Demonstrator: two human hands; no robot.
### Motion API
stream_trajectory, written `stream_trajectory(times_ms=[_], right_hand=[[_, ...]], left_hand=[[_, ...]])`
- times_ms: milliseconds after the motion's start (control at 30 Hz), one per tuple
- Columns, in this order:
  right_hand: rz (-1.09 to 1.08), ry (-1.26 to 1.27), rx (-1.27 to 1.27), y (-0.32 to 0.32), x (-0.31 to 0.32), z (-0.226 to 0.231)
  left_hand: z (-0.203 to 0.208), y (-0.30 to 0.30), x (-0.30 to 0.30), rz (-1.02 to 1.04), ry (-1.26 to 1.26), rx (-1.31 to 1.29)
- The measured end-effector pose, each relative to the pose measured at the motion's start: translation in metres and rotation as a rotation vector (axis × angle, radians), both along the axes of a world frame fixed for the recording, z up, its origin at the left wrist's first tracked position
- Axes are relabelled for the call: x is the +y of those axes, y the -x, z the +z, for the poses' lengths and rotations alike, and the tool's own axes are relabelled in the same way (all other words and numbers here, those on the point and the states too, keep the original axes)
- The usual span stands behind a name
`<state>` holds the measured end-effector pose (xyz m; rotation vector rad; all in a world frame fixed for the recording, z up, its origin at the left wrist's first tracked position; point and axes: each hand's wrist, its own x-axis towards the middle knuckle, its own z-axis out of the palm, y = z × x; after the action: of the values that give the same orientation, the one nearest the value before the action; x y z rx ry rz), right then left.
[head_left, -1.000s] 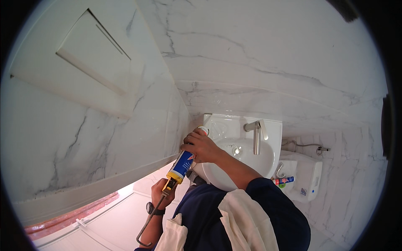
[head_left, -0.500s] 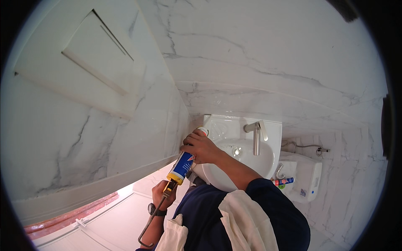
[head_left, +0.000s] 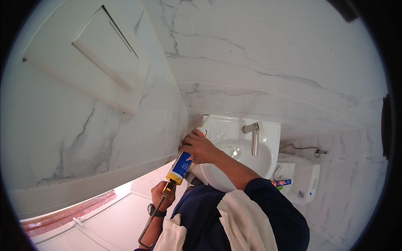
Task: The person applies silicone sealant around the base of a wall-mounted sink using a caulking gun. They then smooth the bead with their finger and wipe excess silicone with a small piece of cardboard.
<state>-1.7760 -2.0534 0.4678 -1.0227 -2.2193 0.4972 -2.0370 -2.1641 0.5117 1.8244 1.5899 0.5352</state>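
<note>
A caulking gun (head_left: 171, 186) with a yellow frame and a long hooked metal rod lies at a slant across the left side of the view, its front end up by the wall corner. Loaded in it is a blue and white sealant cartridge (head_left: 181, 165). My left hand (head_left: 162, 195), a dark watch on its wrist, is closed round the gun's handle, which it mostly hides. Farther forward, my right hand (head_left: 198, 147) wraps over the cartridge. The cartridge's front end shows just past my right fingers, beside the left rim of a white washbasin (head_left: 209, 175); its tip cannot be made out.
A metal faucet (head_left: 255, 142) stands on the basin. To the right, a white toilet tank (head_left: 307, 184) has a second blue and red tube (head_left: 281, 183) on it. Marbled walls (head_left: 234, 54) close in ahead and left. A recessed white panel (head_left: 109, 46) is in the left wall.
The view has shifted slightly, so the left wall panel sits a little farther right and the basin a touch left. Both hands keep the same hold on the gun and cartridge.
</note>
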Motion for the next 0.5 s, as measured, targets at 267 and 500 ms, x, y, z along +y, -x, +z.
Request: stream_trajectory(times_ms=[267,500], right_hand=[[0.031,0.040,-0.063,0.000,0.002,-0.002],[0.061,0.037,-0.047,-0.003,0.003,-0.002]], left_hand=[[0.001,-0.006,-0.007,0.044,0.006,-0.027],[-0.001,-0.015,-0.015,0.104,0.021,-0.084]])
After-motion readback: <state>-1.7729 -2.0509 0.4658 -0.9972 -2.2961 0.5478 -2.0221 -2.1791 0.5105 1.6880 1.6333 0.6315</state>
